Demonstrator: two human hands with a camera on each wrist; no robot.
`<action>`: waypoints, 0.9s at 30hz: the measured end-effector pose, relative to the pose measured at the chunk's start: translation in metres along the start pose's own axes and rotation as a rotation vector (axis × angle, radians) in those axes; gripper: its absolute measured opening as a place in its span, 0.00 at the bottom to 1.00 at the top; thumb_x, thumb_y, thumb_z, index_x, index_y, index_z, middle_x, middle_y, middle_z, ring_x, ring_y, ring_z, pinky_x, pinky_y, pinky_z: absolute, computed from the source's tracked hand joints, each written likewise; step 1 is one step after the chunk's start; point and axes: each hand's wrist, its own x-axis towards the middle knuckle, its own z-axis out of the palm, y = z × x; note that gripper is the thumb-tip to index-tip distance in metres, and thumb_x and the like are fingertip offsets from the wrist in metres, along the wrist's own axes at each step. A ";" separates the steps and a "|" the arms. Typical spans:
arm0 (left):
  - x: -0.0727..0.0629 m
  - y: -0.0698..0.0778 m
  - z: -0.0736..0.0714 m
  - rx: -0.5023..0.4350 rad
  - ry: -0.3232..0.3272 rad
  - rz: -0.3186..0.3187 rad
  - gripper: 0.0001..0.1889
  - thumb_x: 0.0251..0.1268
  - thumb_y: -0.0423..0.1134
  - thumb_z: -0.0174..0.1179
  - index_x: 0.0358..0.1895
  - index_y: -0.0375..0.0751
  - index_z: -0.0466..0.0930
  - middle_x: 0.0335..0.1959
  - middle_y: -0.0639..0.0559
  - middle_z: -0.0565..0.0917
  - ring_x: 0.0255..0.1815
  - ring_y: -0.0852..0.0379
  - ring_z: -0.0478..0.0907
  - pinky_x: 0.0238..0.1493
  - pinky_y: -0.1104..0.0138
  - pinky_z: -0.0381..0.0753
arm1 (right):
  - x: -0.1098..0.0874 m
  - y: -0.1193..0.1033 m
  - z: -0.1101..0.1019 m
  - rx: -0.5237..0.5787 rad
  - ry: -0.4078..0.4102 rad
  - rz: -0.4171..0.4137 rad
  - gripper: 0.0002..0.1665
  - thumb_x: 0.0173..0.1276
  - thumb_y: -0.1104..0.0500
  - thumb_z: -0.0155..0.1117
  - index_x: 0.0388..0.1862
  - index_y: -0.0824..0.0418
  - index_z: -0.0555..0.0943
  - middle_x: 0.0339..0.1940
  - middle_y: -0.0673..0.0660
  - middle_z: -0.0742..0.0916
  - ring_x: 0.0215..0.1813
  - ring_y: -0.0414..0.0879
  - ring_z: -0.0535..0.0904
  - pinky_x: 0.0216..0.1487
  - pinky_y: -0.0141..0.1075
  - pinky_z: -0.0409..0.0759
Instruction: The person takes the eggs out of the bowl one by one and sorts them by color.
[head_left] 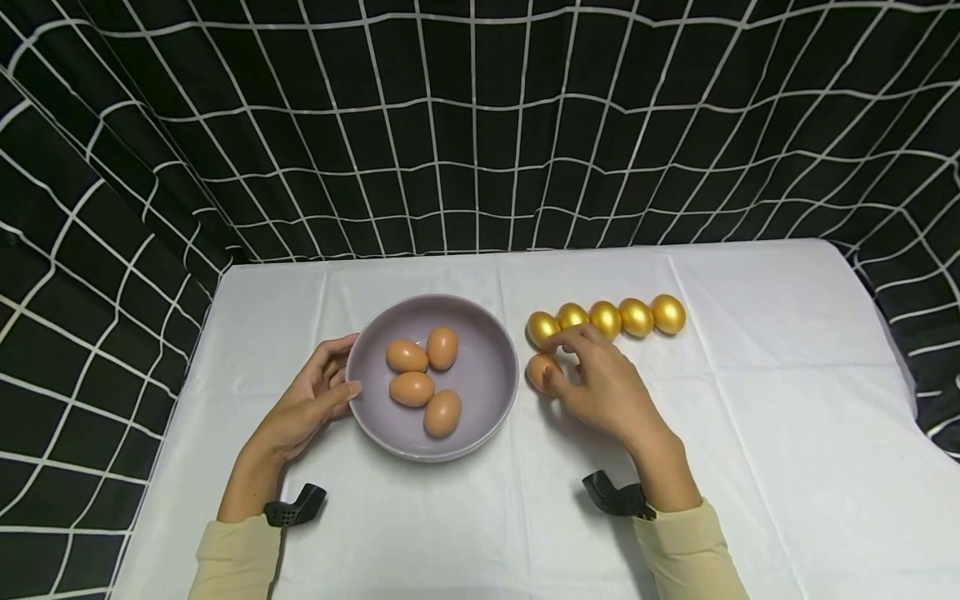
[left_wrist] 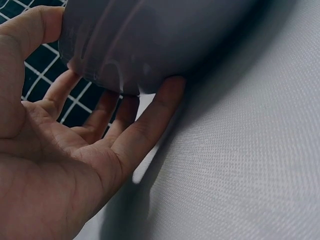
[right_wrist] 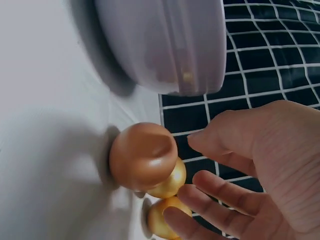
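Note:
A mauve bowl (head_left: 491,358) with several brown eggs (head_left: 412,389) inside stands on the white-covered table. My left hand (head_left: 311,402) holds the bowl at its left side, thumb at the rim and fingertips against the lower wall in the left wrist view. To the right of the bowl, one brown egg (right_wrist: 142,156) lies on the cloth. Over it hovers my right hand (head_left: 607,387), thumb and fingers spread apart, with a gap between them and the egg in the right wrist view. Close beyond that egg, a row of gold eggs (head_left: 636,317) begins, partly covered by the right fingers.
The white tablecloth (head_left: 780,333) shows crease lines. Behind and left of the table hangs a black curtain (head_left: 495,133) with a white grid. Each wrist wears a black camera mount (head_left: 617,495).

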 end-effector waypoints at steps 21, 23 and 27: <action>0.001 -0.004 0.000 -0.007 0.003 -0.020 0.35 0.76 0.28 0.57 0.81 0.46 0.57 0.74 0.55 0.68 0.70 0.66 0.75 0.55 0.63 0.90 | 0.022 -0.041 0.003 0.086 0.072 -0.284 0.18 0.69 0.64 0.69 0.58 0.57 0.85 0.60 0.55 0.84 0.47 0.51 0.80 0.45 0.38 0.82; 0.001 -0.003 0.000 -0.008 0.003 -0.019 0.35 0.76 0.28 0.57 0.81 0.46 0.57 0.74 0.55 0.68 0.70 0.66 0.75 0.56 0.63 0.90 | 0.025 -0.047 0.002 0.083 0.041 -0.347 0.19 0.69 0.65 0.69 0.58 0.57 0.85 0.61 0.55 0.84 0.54 0.51 0.81 0.51 0.41 0.85; 0.001 -0.002 -0.001 -0.012 0.006 -0.013 0.35 0.76 0.27 0.57 0.81 0.46 0.57 0.74 0.55 0.68 0.70 0.65 0.75 0.55 0.63 0.90 | 0.031 -0.063 0.005 0.087 -0.089 -0.470 0.22 0.66 0.70 0.65 0.58 0.57 0.85 0.58 0.54 0.85 0.62 0.49 0.82 0.64 0.45 0.82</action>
